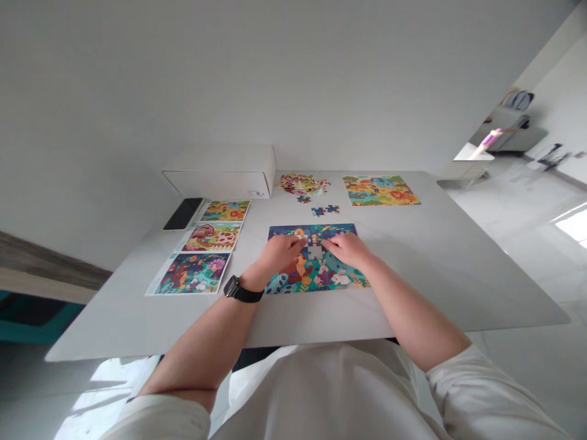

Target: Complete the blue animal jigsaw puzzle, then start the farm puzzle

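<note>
A nearly whole jigsaw puzzle (339,278) of forest animals on dark blue and teal lies in front of me, with a pale gap near its middle where the table shows through. My left hand (280,252) rests on its upper left part, fingers curled together just left of the gap; anything between them is too small to make out. On the right side, my right hand (349,249) lies with its index finger stretched toward the gap, touching the puzzle. Beyond it are a few loose blue puzzle pieces (325,210) and another blue piece (303,199).
A heap of mixed puzzle pieces (300,183) lies at the back, beside a white box (215,182). A finished yellow puzzle (380,190) lies back right. To the left are a picture sheet (192,273) with three printed scenes and a dark phone (183,214).
</note>
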Demonstrator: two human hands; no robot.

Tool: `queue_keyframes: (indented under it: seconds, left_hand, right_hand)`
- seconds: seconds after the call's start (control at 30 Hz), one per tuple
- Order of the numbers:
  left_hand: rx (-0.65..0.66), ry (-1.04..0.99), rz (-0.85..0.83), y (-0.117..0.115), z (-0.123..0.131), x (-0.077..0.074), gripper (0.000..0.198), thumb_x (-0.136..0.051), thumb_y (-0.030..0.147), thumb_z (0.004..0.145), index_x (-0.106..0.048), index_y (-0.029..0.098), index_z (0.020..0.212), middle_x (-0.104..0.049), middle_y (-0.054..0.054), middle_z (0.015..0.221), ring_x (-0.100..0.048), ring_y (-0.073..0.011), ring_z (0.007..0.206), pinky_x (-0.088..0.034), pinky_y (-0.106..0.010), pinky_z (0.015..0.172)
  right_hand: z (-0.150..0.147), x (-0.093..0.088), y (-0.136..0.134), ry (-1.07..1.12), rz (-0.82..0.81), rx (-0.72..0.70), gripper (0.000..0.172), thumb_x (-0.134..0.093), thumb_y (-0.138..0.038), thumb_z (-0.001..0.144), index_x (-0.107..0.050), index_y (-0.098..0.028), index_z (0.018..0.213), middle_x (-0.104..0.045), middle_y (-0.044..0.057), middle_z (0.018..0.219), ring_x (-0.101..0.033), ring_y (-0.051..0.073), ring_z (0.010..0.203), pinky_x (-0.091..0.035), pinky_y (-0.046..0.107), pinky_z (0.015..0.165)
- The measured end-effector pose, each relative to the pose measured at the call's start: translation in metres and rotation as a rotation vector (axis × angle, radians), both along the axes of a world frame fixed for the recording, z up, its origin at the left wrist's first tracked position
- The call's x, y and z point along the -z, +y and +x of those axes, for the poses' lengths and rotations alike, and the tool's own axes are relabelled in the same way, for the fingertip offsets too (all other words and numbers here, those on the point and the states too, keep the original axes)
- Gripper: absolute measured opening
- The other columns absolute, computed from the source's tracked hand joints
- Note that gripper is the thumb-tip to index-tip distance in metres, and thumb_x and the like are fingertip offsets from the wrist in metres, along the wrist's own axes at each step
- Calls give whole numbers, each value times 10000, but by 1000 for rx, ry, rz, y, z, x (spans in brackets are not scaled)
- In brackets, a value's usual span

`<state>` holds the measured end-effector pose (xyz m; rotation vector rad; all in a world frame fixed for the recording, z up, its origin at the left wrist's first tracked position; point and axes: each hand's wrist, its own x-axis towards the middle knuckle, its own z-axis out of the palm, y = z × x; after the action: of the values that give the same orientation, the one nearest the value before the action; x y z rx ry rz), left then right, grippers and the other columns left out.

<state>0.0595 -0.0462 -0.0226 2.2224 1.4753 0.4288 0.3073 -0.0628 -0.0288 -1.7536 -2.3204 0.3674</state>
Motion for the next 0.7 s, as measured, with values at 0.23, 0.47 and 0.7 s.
queue_keyframes:
  seconds: [0.23,0.47,0.7]
  left_hand:
    - [-168,-264,94,11,-11,-4,363,-376,358,1060,-710,227,1009,-730,-29,763,-674,-196,744,-493,-289,722]
    - [-285,-361,97,88,-15,-5,261,-606,306,950,-682,186,1169,-800,-84,1038,-722,-174,856,-544,-269,793]
    - [-303,-80,90,151,19,-10,377,-751,252,903,-702,157,1264,-775,-141,1284,-728,-259,1147,-525,-315,998]
  right_hand:
    - [2,4,4,-51,18,-1,603,-435,-550,1152,-786,-249,765,-816,97,828,-755,231,815,-435,312,685]
    - [6,-1,5,-63,-8,40,571,-486,-541,1130,-764,-243,731,-823,101,836,-739,225,779,-367,337,624]
    - [8,-1,8,-110,-57,35,528,-474,-529,1138,-816,-236,861,-842,100,985,-752,222,899,-419,314,696]
